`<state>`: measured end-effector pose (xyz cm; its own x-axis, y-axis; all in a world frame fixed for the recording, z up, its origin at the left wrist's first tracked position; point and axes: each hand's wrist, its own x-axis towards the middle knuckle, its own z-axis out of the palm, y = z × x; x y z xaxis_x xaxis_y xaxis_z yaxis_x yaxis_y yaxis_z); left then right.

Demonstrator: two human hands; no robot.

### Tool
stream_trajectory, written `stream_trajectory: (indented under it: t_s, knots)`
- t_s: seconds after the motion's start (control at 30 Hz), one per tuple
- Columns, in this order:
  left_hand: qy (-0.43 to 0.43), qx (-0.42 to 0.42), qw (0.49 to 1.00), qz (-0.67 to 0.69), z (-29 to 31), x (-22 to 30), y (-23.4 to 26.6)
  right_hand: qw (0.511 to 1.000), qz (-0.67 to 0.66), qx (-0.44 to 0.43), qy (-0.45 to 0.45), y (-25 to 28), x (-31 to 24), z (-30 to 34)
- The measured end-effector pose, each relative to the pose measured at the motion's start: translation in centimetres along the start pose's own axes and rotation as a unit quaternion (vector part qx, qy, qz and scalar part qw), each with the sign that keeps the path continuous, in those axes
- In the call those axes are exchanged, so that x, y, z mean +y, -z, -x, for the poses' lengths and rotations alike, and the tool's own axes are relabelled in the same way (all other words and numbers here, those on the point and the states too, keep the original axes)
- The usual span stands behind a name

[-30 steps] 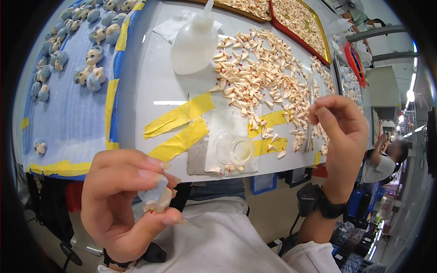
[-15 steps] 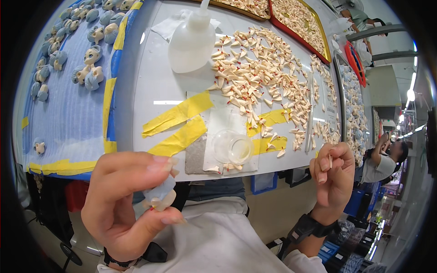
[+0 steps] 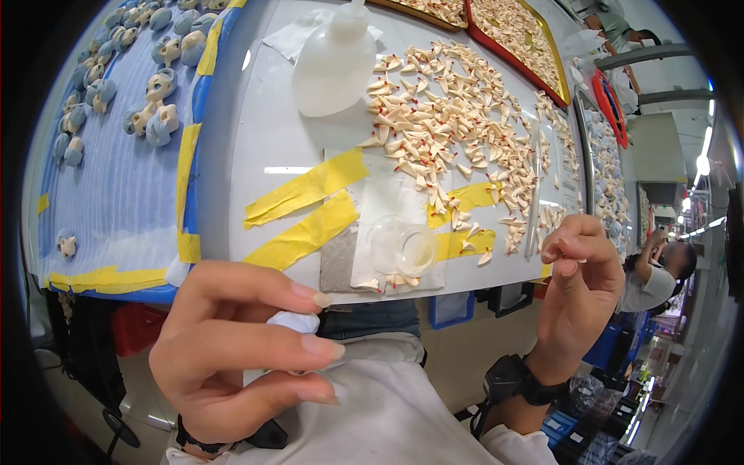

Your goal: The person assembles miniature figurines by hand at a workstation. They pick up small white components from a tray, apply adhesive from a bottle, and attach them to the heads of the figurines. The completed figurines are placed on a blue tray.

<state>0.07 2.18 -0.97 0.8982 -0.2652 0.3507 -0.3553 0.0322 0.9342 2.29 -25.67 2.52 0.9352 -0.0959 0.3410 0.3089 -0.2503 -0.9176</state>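
Observation:
My left hand (image 3: 232, 349) is raised in front of my chest, below the table edge, with fingers and thumb closed on a small white and pale blue figure piece (image 3: 293, 321); most of that piece is hidden. My right hand (image 3: 580, 287) hangs off the table's near right corner, thumb and fingertips pinched together, and I see nothing between them. A black watch (image 3: 511, 380) sits on that wrist. On the white table (image 3: 256, 139), a heap of small cream pieces with red tips (image 3: 442, 116) spreads out. A small clear dish (image 3: 403, 248) stands near the front edge.
A white squeeze bottle (image 3: 333, 62) stands at the back. Yellow tape strips (image 3: 310, 186) cross the table. A blue mat (image 3: 124, 194) on the left carries several small figure heads (image 3: 159, 116). Red-rimmed trays (image 3: 519, 35) lie far back. A thin rod (image 3: 535, 194) lies at right. Another person (image 3: 659, 271) is beyond.
My right hand has come back from the heap of cream pieces, dropped past the table's near edge, then risen slightly in a pinch. My left hand has turned, hiding more of the figure piece.

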Motion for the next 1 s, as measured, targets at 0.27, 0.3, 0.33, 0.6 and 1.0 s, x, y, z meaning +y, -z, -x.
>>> stream_trajectory:
  t_s: [0.27,0.3,0.33,0.6,1.0]
  knots:
    - [0.022,-0.015,0.997,0.073,0.3,-0.2,0.3,0.999,0.0,0.028,0.015,-1.7,-1.5,-0.9]
    - [-0.014,-0.023,0.998,0.061,0.2,-0.6,0.3,0.999,-0.028,0.028,0.014,-1.9,-1.5,-1.0]
    - [-0.05,-0.032,0.997,0.048,0.1,-0.8,0.4,0.999,-0.027,0.02,0.012,-2.1,-1.5,-1.0]
    - [0.123,-0.035,0.983,0.135,0.1,0.5,0.0,0.999,-0.037,-0.014,-0.027,-3.8,-1.2,-0.2]
    - [0.043,-0.041,0.994,0.095,-0.3,-0.2,-0.2,0.909,0.342,-0.122,0.205,-6.3,-1.6,-0.1]
